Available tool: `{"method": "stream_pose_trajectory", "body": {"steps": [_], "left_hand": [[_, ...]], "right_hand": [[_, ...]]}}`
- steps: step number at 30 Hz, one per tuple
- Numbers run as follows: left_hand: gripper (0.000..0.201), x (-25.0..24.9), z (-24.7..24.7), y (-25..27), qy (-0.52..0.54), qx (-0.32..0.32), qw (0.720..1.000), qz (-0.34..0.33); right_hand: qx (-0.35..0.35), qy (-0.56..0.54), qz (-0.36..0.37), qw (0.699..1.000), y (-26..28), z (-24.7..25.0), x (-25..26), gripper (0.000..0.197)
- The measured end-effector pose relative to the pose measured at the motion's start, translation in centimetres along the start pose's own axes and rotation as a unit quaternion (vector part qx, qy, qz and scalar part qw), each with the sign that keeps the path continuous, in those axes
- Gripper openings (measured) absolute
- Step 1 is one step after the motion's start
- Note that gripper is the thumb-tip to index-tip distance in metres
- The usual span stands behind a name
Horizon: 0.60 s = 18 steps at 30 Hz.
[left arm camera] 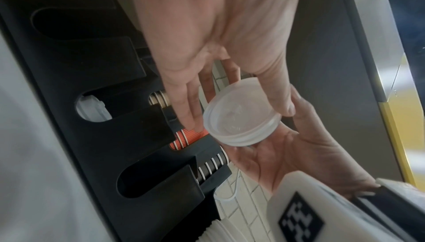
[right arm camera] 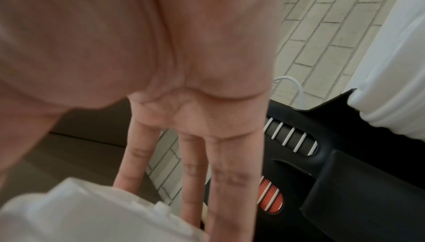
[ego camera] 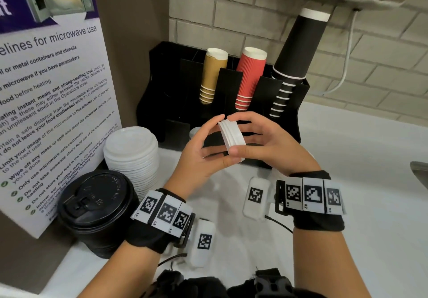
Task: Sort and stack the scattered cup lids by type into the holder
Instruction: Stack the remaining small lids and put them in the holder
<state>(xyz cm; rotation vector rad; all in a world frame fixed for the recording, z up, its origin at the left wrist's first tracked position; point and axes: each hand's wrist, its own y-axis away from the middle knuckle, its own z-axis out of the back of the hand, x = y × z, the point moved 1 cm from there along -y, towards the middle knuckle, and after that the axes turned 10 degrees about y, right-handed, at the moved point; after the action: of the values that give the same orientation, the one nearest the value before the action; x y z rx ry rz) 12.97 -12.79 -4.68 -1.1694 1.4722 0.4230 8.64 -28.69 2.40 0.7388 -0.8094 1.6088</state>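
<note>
A small stack of white cup lids is held on edge between both hands, just in front of the black holder. My left hand pinches it from the left with the index finger on top and the thumb below. From the right, my right hand pinches it the same way. In the left wrist view the lid stack shows its hollow underside. A front slot of the holder has white lids in it. A taller pile of larger white lids stands on the counter at left.
Black lids top a black cup at the near left. Tan, red and black cup stacks fill the holder's back slots. A microwave notice board stands on the left, and a sink edge lies far right.
</note>
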Motion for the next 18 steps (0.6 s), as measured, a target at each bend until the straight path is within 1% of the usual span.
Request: {"method": "stream_pose_trajectory", "body": {"steps": [4, 7, 9, 10, 11, 12, 14, 16, 18], "left_hand": [[0.077, 0.2, -0.1, 0.0, 0.006, 0.002, 1.0, 0.003], [0.084, 0.4, 0.2, -0.1, -0.003, -0.004, 1.0, 0.008], [0.091, 0.7, 0.5, -0.2, -0.02, -0.026, 0.999, 0.03], [0.092, 0.9, 0.7, -0.2, -0.039, -0.039, 0.997, 0.051], [0.088, 1.1, 0.9, -0.3, -0.069, -0.048, 0.993, 0.079], [0.078, 1.3, 1.1, -0.3, -0.107, -0.046, 0.987, 0.113], [0.053, 2.0, 1.2, -0.2, -0.173, -0.013, 0.968, 0.18], [0.04, 2.6, 1.3, 0.0, -0.2, 0.031, 0.953, 0.223], [0.036, 2.7, 1.2, 0.1, -0.213, 0.065, 0.943, 0.249]], "right_hand": [[-0.013, 0.018, 0.008, 1.0, 0.0, 0.0, 0.1, 0.055], [-0.017, 0.024, 0.01, 1.0, -0.2, -0.1, 0.0, 0.055], [-0.029, 0.03, 0.022, 0.999, -0.4, 0.2, 0.2, 0.053], [-0.043, 0.035, 0.031, 0.998, -0.8, 0.4, 0.3, 0.053], [-0.063, 0.044, 0.043, 0.996, -1.4, 0.7, 0.6, 0.053], [-0.083, 0.059, 0.056, 0.993, -2.2, 1.1, 0.9, 0.053], [-0.105, 0.104, 0.072, 0.986, -4.6, 1.4, 1.5, 0.054], [-0.085, 0.199, 0.072, 0.974, -7.6, 0.9, 1.7, 0.056], [-0.027, 0.32, 0.056, 0.945, -10.6, -0.2, 1.4, 0.059]]}}
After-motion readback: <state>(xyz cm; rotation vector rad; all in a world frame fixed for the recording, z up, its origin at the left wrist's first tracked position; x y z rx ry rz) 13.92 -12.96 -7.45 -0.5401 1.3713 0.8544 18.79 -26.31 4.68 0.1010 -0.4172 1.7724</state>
